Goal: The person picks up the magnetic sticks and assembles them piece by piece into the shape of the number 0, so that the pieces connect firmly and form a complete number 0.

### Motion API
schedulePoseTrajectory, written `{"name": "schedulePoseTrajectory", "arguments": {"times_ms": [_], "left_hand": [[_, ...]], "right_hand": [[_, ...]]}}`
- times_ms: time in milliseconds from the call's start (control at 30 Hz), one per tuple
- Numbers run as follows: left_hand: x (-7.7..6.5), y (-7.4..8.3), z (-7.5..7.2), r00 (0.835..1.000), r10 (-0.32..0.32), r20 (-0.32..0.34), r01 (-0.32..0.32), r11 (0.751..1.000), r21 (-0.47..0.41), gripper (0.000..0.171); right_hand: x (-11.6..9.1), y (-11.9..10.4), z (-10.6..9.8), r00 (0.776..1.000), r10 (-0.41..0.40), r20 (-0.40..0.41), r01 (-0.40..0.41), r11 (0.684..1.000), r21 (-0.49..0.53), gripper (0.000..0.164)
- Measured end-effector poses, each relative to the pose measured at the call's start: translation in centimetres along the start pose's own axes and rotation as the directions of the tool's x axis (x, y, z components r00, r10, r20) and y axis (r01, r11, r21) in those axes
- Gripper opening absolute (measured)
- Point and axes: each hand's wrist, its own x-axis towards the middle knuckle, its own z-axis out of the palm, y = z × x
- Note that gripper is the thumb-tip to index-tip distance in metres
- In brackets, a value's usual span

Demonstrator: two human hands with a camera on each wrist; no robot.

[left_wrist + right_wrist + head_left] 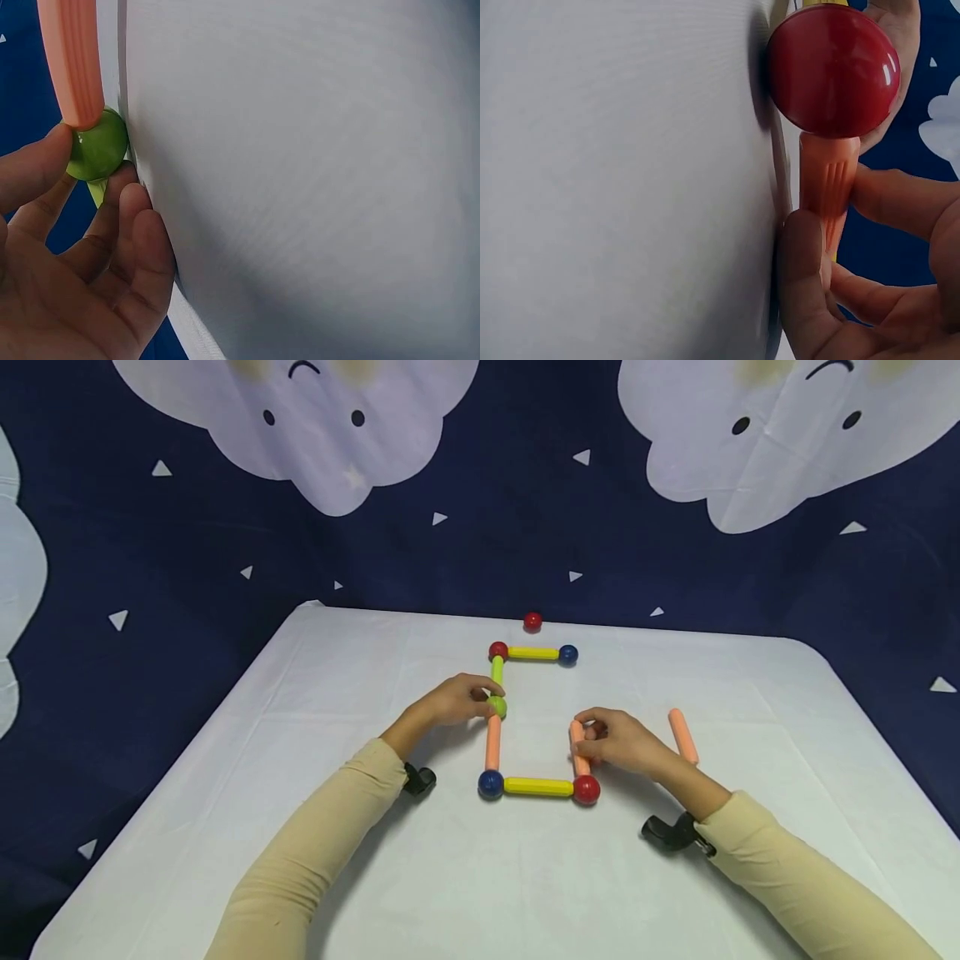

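Observation:
My left hand (456, 699) pinches a green ball (103, 147) between thumb and fingers. From that ball a light green stick (497, 669) runs back to a red ball, and an orange stick (492, 743) runs forward to a blue ball (491, 785). A yellow stick (538, 787) joins the blue ball to a larger-looking red ball (834, 71) at the front right. My right hand (621, 742) grips a second orange stick (827, 169), whose near end touches this red ball. Its far end meets no ball.
At the back, a red ball (498, 651), a yellow stick (533, 653) and a blue ball (568, 655) form a row. A loose red ball (532, 622) lies behind them. Right of my right hand lies a loose orange stick (682, 737). A dark cloth hangs behind the white table (375, 652).

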Motion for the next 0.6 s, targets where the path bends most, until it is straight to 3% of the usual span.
{"name": "schedulePoseTrajectory", "arguments": {"times_ms": [400, 600], "left_hand": [[-0.1, 0.2, 0.1, 1.000, -0.025, 0.003, 0.026, 0.999, -0.030, 0.035], [-0.1, 0.1, 0.1, 1.000, -0.022, -0.004, 0.022, 1.000, -0.021, 0.035]], "right_hand": [[0.6, 0.2, -0.9, 0.999, 0.022, 0.025, -0.021, 0.999, -0.037, 0.053], [1.8, -0.6, -2.1, 0.998, -0.018, -0.056, 0.010, 0.992, -0.129, 0.051]]}}
